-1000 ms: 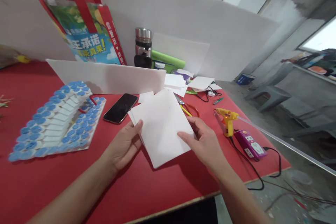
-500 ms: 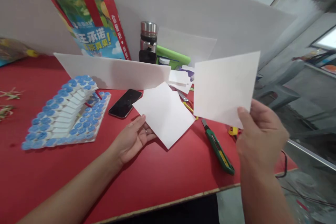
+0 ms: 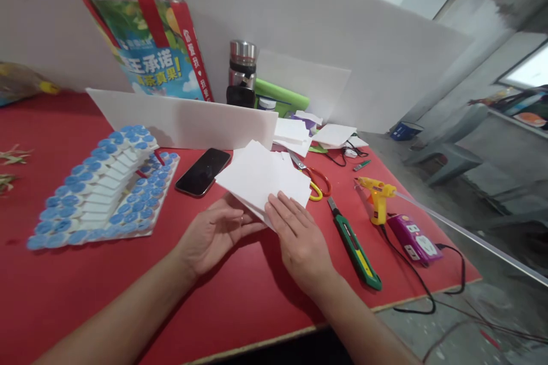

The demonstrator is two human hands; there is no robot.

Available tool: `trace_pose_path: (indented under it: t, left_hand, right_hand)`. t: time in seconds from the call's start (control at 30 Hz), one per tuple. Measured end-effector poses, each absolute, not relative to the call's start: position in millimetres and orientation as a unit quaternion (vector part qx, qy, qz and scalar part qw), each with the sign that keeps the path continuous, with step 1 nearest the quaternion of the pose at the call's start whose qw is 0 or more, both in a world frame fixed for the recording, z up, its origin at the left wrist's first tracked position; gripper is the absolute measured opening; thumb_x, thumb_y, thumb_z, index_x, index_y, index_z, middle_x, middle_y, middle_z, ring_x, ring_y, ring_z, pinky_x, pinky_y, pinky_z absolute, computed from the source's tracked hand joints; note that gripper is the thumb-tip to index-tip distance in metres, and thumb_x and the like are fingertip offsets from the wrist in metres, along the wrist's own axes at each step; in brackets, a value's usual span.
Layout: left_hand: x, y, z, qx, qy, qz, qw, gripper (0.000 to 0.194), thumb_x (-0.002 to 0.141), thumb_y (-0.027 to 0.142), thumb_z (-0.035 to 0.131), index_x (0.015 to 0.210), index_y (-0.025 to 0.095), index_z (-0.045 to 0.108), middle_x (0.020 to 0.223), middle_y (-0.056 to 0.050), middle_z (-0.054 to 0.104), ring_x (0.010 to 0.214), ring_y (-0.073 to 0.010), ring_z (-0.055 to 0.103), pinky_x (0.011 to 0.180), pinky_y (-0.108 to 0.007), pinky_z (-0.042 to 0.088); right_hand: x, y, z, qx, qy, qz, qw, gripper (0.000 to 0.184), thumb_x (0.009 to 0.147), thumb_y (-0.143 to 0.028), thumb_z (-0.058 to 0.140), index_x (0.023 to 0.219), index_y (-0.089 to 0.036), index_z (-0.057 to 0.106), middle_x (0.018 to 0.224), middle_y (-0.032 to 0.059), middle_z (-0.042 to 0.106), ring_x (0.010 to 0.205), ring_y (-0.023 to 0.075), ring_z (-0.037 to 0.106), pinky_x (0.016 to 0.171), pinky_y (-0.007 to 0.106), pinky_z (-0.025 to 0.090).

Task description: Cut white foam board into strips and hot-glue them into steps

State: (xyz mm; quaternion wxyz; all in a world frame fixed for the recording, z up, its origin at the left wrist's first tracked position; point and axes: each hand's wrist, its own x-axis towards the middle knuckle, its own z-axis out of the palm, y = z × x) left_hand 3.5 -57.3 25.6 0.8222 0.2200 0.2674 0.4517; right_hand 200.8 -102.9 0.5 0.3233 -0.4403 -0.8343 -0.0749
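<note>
- Two bare hands meet at a loose stack of white, stiff, card-like sheets (image 3: pixel 261 174), tilted over the red tabletop (image 3: pixel 240 302).
- Left hand (image 3: pixel 209 239): half-open, palm upward, fingers beneath the stack's near edge, thumb free.
- Right hand (image 3: pixel 302 248): fingers extended flat upon the top sheet; thumb hidden, so any pinch cannot be told.
- Slip hazard: the edges lie out of line; uneven pressure from the right hand, or lowered left fingers, could fan the sheets apart.
- Contact hazard: a wide rightward sweep might strike the green-and-yellow utility cutter (image 3: pixel 353 245), just right of the right hand, or, farther right, the yellow plastic glue gun (image 3: pixel 377 197), possibly hot.
- Containers, beyond the left hand: a colourful printed bag with red straps (image 3: pixel 158 71); contents hidden.
- Beyond both hands: a steel-and-black flask (image 3: pixel 243 63) and a small white-lidded jar (image 3: pixel 268 104); from where I stand, neither interior shows.
</note>
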Motion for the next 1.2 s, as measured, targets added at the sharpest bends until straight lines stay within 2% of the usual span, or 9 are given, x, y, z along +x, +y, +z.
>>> trace_pose_path:
  t: [0.13, 0.27, 0.37, 0.5, 0.6, 0.7, 0.83, 1.0, 1.2]
  left_hand:
    - [3.6, -54.1, 21.3, 0.233, 0.305, 0.469, 0.795, 0.024, 0.095, 0.023, 0.073, 0.119, 0.017, 0.074, 0.121, -0.011, 0.08, 0.105, -0.0244, 0.077, 0.092, -0.04, 0.067]
    - [5.6, -50.8, 17.9, 0.208, 0.331, 0.513, 0.765, 0.034, 0.093, 0.014, 0.073, 0.127, 0.021, 0.07, 0.125, -0.008, 0.078, 0.104, -0.0213, 0.077, 0.094, -0.039, 0.067]
    - [8.8, -53.9, 17.6, 0.219, 0.33, 0.507, 0.766, 0.036, 0.09, 0.011, 0.076, 0.125, 0.022, 0.072, 0.129, -0.008, 0.077, 0.113, -0.0227, 0.075, 0.097, -0.038, 0.066]
    - [3.7, -51.3, 18.5, 0.287, 0.366, 0.449, 0.763, 0.049, 0.077, 0.016, 0.09, 0.123, 0.018, 0.073, 0.125, -0.012, 0.078, 0.12, -0.0289, 0.072, 0.102, -0.04, 0.063]
    - [-14.7, -37.2, 22.3, 0.396, 0.42, 0.444, 0.685, 0.055, 0.074, 0.03, 0.094, 0.123, 0.018, 0.072, 0.121, -0.013, 0.079, 0.119, -0.0318, 0.073, 0.104, -0.044, 0.061]
    - [-31.6, -26.1, 27.1, 0.509, 0.41, 0.498, 0.57, 0.063, 0.073, 0.034, 0.094, 0.129, 0.022, 0.069, 0.138, -0.011, 0.073, 0.134, -0.033, 0.063, 0.111, -0.042, 0.055]
    - [-28.8, -31.7, 23.5, 0.536, 0.434, 0.448, 0.569, 0.067, 0.075, 0.044, 0.091, 0.133, 0.021, 0.067, 0.132, -0.014, 0.076, 0.127, -0.0389, 0.067, 0.104, -0.047, 0.058]
    - [-14.4, -42.8, 9.5, 0.506, 0.421, 0.475, 0.584, 0.072, 0.077, 0.045, 0.089, 0.139, 0.023, 0.062, 0.14, -0.013, 0.072, 0.132, -0.0367, 0.064, 0.11, -0.049, 0.054]
    - [-14.7, -42.2, 9.8, 0.527, 0.431, 0.474, 0.559, 0.066, 0.076, 0.049, 0.089, 0.131, 0.021, 0.066, 0.132, -0.014, 0.076, 0.125, -0.0372, 0.068, 0.108, -0.053, 0.055]
  right_hand:
    - [205.0, -108.6, 8.3, -0.41, -0.855, -0.052, 0.314, 0.06, 0.096, 0.003, 0.049, 0.152, -0.018, 0.055, 0.151, 0.0135, 0.064, 0.151, 0.0287, 0.048, 0.122, 0.052, 0.045]
    - [214.8, -111.4, 20.6, -0.496, -0.715, -0.017, 0.492, 0.052, 0.093, -0.013, 0.072, 0.143, -0.023, 0.062, 0.142, 0.0134, 0.07, 0.139, 0.0295, 0.059, 0.118, 0.054, 0.047]
    - [220.8, -102.8, 28.6, -0.571, -0.516, 0.206, 0.604, 0.061, 0.09, -0.033, 0.08, 0.146, -0.023, 0.058, 0.147, 0.0159, 0.065, 0.133, 0.0313, 0.063, 0.111, 0.054, 0.053]
    - [225.7, -86.4, 31.4, -0.482, -0.406, 0.482, 0.609, 0.058, 0.087, -0.04, 0.082, 0.138, -0.02, 0.063, 0.131, 0.0128, 0.076, 0.12, 0.0304, 0.071, 0.104, 0.049, 0.057]
    - [232.9, -80.9, 29.1, -0.485, -0.421, 0.468, 0.607, 0.053, 0.08, -0.035, 0.088, 0.127, -0.023, 0.068, 0.121, 0.0073, 0.079, 0.112, 0.0274, 0.073, 0.1, 0.044, 0.058]
    - [240.2, -82.0, 28.2, -0.519, -0.459, 0.446, 0.566, 0.05, 0.077, -0.035, 0.09, 0.12, -0.023, 0.069, 0.115, 0.0053, 0.08, 0.105, 0.0262, 0.074, 0.092, 0.041, 0.059]
    - [239.5, -87.2, 23.0, -0.513, -0.471, 0.468, 0.543, 0.046, 0.078, -0.034, 0.087, 0.118, -0.024, 0.066, 0.117, 0.0056, 0.078, 0.108, 0.026, 0.072, 0.096, 0.04, 0.057]
    - [228.0, -93.6, -5.2, -0.488, -0.425, 0.495, 0.58, 0.061, 0.077, -0.023, 0.081, 0.133, -0.026, 0.057, 0.128, 0.0059, 0.074, 0.118, 0.0257, 0.068, 0.104, 0.04, 0.052]
    - [228.4, -101.0, -2.9, -0.495, -0.422, 0.484, 0.586, 0.065, 0.073, -0.022, 0.079, 0.134, -0.028, 0.058, 0.12, 0.0042, 0.073, 0.108, 0.0252, 0.068, 0.096, 0.04, 0.055]
